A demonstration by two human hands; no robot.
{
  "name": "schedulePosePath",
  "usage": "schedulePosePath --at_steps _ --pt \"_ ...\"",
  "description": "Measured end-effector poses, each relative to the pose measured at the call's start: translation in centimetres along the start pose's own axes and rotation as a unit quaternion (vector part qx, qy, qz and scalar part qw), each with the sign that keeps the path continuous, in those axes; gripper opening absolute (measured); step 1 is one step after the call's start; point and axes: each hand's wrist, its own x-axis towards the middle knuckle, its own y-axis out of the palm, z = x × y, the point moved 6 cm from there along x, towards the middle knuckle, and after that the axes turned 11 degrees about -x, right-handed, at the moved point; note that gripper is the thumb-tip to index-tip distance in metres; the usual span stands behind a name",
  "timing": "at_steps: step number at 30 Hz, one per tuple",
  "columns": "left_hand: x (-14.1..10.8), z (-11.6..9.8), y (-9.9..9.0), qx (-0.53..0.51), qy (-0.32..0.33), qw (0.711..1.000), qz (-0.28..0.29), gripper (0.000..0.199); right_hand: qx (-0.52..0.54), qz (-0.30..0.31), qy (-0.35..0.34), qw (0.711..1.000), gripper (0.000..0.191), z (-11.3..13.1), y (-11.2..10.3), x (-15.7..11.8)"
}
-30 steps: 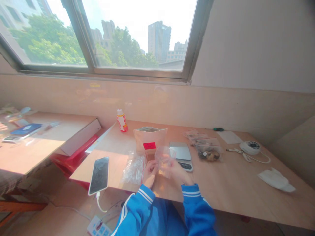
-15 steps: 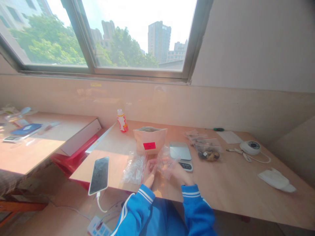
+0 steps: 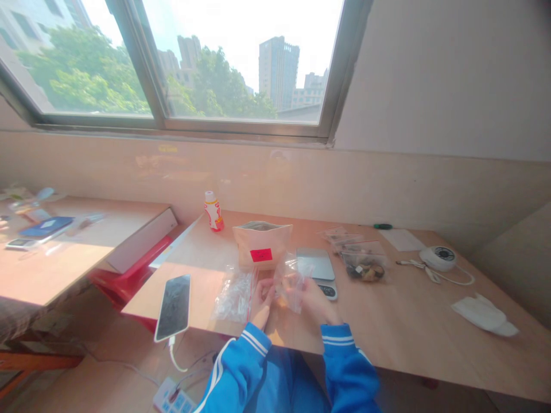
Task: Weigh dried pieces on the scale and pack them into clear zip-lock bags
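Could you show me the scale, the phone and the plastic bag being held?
Scale (image 3: 315, 263), head view, on its top plate.
Phone (image 3: 173, 307), head view, on its screen.
Plastic bag (image 3: 289, 282), head view, on its clear middle.

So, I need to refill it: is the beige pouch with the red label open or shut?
Open: the beige pouch stands upright on the wooden table, its mouth parted to show a silvery lining inside.

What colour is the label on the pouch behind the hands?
Red: the label on the pouch shows best in the head view.
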Motion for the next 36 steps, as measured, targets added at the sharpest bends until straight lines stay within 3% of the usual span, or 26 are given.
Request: schedulePosePath --at_steps 7,14,21,24,27,31,36 --pt "0.4 0.6 -0.4 0.015 0.000 1.000 -0.016 0.032 -0.022 0.032 0.006 0.999 0.032 0.2 0.4 -0.7" --pt "0.5 0.8 -0.6 0.021 0.002 1.000 -0.009 0.034 -0.041 0.020 0.005 0.999 0.024 0.2 0.4 -0.5" --pt "0.4 0.5 -0.6 0.035 0.015 0.999 -0.019 0.032 -0.007 -0.012 0.029 0.999 0.039 0.3 -1.3 -0.6" --pt "0.1 0.6 -0.2 0.021 -0.014 0.999 -0.019 0.036 0.001 -0.026 0.037 0.999 0.041 0.3 -2.0 -0.9" --pt "-0.2 1.0 0.8 -0.014 -0.069 0.997 0.020 0.042 -0.002 -0.021 0.024 0.999 0.040 0.6 -1.8 -0.9" --pt "-0.3 0.9 1.1 -0.026 -0.071 0.996 0.038 0.043 -0.031 -0.011 -0.016 0.999 0.030 1.9 -1.5 -1.1" --pt "-0.2 1.0 0.5 -0.005 -0.056 0.998 0.024 0.035 -0.073 -0.035 -0.013 0.997 0.030 3.2 -4.6 -3.0"
